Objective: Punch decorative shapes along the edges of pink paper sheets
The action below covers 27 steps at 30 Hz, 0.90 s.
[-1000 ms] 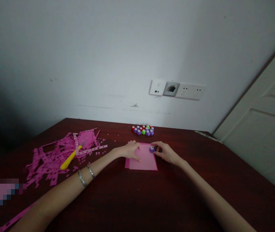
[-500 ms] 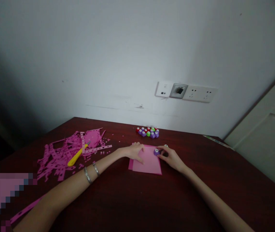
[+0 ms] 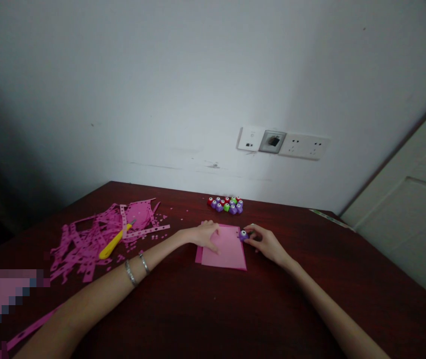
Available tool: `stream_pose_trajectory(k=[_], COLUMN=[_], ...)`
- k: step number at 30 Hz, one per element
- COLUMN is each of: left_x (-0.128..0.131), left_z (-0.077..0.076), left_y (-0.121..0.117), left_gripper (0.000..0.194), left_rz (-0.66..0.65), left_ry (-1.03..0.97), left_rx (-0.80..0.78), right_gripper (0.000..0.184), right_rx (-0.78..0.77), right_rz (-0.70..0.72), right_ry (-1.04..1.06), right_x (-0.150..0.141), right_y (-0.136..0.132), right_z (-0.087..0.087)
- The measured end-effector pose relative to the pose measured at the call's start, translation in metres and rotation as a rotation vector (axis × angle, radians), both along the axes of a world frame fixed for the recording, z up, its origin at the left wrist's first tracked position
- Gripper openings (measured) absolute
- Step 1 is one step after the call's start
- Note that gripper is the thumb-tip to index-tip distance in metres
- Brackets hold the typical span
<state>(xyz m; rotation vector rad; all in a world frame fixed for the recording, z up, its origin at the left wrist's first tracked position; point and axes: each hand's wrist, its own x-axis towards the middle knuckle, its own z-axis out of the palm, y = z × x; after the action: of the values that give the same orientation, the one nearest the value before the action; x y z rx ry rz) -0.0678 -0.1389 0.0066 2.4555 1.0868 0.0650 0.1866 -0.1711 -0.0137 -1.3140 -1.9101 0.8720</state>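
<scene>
A pink sheet of paper (image 3: 225, 253) lies on the dark red table (image 3: 205, 309). My left hand (image 3: 204, 234) rests flat on the sheet's left part, fingers stretched out, holding it down. My right hand (image 3: 264, 242) is closed around a small purple paper punch (image 3: 243, 235) that sits at the sheet's upper right edge. Both forearms reach in from the bottom of the view, with bracelets on the left wrist.
A cluster of small red, purple and green punches (image 3: 226, 204) stands near the wall. At the left lies a heap of punched pink paper strips (image 3: 97, 239) with a yellow-handled knife (image 3: 112, 244) on it. Wall sockets (image 3: 284, 142) and a door (image 3: 415, 209) are behind.
The right hand has slid the purple punch slightly toward the sheet's right edge. The left hand stays on the paper. The camera has shifted a little.
</scene>
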Motion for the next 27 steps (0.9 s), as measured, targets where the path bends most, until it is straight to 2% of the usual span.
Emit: stream_pose_trajectory(k=[7, 14, 21, 24, 27], left_x=[-0.001, -0.001, -0.002, -0.002, -0.002], left_z=[-0.005, -0.006, 0.000, 0.002, 0.003], left_y=[0.003, 0.006, 0.002, 0.000, -0.001], left_gripper=[0.063, 0.062, 0.064, 0.064, 0.054], left_rz=[-0.010, -0.029, -0.017, -0.023, -0.003], left_ry=[-0.014, -0.032, -0.029, -0.035, -0.077], left_rx=[-0.005, -0.014, -0.016, -0.019, -0.033], right_gripper=[0.028, 0.030, 0.037, 0.035, 0.032], right_rx=[-0.054, -0.071, -0.069, 0.020, 0.168], right_rz=[0.041, 0.030, 0.018, -0.036, -0.176], right_ry=[0.000, -0.020, -0.064, -0.072, -0.051], right_x=[0.014, 0.020, 0.022, 0.022, 0.028], right_y=[0.002, 0.002, 0.000, -0.004, -0.006], right_z=[-0.001, 0.003, 0.007, 0.014, 0.012])
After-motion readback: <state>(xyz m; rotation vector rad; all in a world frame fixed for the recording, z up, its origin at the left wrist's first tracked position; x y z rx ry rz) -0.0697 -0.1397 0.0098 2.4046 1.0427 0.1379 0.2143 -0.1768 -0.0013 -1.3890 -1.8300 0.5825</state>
